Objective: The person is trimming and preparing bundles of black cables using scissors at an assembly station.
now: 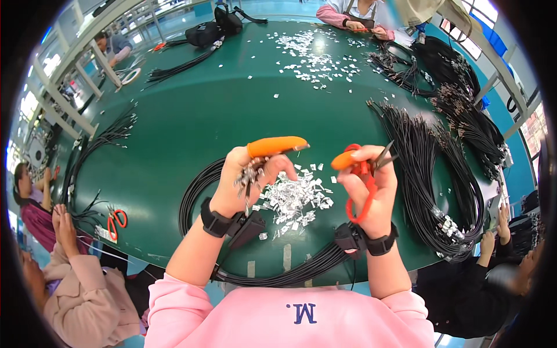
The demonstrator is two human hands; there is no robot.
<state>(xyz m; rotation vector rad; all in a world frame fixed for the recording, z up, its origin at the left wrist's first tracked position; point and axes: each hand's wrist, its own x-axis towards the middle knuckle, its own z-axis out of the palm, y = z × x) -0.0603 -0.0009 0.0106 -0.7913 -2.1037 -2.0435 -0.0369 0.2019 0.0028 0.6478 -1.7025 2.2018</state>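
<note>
Black cables (200, 185) loop along the green table's (191, 116) near edge, their metal-tipped ends pinched in the left hand (246, 180); the right hand (368, 191) clasps red-handled scissors (362, 180) above silver scraps (296, 200).

Green surface (203, 116) — white scraps (293, 200) at its near edge, cable bundles (429, 168) right of them, red scissors (116, 220) far left.

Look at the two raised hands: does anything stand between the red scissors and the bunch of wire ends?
Nothing visible does. The right hand holds the red scissors; the left hand grips the wire ends. Between them is open air above the pile of white scraps.
</note>
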